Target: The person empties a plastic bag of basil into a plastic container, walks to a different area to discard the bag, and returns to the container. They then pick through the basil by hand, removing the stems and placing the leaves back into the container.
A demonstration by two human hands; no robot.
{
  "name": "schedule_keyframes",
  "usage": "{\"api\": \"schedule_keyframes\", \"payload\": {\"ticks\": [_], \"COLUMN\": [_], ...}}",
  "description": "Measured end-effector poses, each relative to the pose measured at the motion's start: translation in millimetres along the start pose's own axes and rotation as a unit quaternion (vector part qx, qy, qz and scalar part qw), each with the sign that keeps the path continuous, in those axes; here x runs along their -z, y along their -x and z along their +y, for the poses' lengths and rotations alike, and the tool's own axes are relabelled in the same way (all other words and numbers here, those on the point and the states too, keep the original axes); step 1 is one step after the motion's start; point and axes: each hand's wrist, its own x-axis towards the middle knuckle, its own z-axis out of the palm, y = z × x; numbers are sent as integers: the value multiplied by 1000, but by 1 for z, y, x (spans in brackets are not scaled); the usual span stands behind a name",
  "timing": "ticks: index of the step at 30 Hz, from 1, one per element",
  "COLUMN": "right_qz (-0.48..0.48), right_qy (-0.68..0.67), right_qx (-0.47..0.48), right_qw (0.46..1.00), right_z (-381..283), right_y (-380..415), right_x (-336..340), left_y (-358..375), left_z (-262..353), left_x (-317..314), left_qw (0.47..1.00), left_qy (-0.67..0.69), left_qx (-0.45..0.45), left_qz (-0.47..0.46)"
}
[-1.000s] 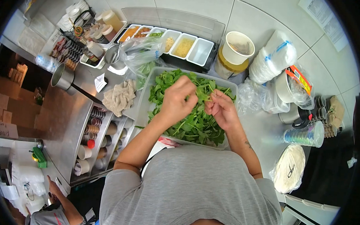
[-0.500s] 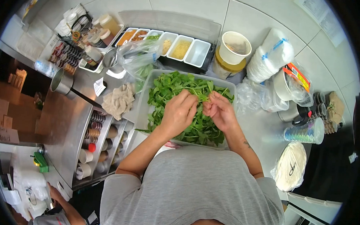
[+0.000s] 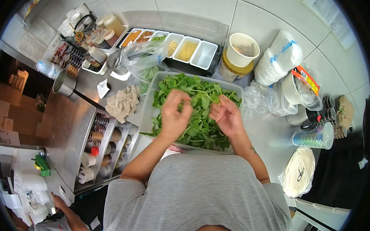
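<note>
A clear plastic tub [image 3: 151,98] full of loose leafy greens [image 3: 201,128] stands on the counter in front of me. Over its right half, my right hand [image 3: 227,117] pinches a sprig of leafy greens [image 3: 206,96] between thumb and fingertips. My left hand [image 3: 176,117] hovers above the left half of the tub, its fingers curled and smeared by motion. Whether anything is in those fingers does not show. A gap separates the two hands.
Behind the tub sits a rack of white food bins [image 3: 186,51]. A crumpled cloth [image 3: 122,103] and a saucepan [image 3: 65,84] lie left; wrapped containers [image 3: 278,57] and a bagged white bundle [image 3: 298,172] stand right. Another person's arm [image 3: 71,218] shows lower left.
My left hand has moved left and slightly down, away from my right hand, where both were together at the sprig. My right hand has hardly moved and still pinches it.
</note>
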Motion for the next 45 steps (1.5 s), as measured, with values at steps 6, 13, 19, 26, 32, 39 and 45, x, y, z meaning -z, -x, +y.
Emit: {"api": "schedule_keyframes", "payload": {"ticks": [6, 13, 19, 26, 32, 39, 45], "right_qz": [-14, -35, 0, -3, 13, 40, -127], "right_qy": [-2, 16, 60, 181, 387, 406, 745], "right_qx": [-21, -60, -22, 42, 77, 136, 50], "right_qw": [1000, 997, 998, 983, 919, 903, 653], "right_z": [-11, -9, -21, -21, -2, -69, -36], "right_y": [2, 1, 7, 15, 47, 63, 58], "right_x": [2, -2, -3, -2, -20, 4, 2], "left_y": [-29, -47, -41, -14, 3, -38, 18], "left_z": [-2, -12, -28, -11, -10, -44, -8], "left_x": [41, 20, 13, 20, 15, 95, 22], "left_qw": [992, 917, 903, 942, 988, 996, 894], "left_qy": [80, 124, 121, -60, -27, -42, -100], "left_qx": [87, 91, 92, -16, 16, 63, 11], "left_qz": [-36, -368, -402, -330, -151, -39, -437]}}
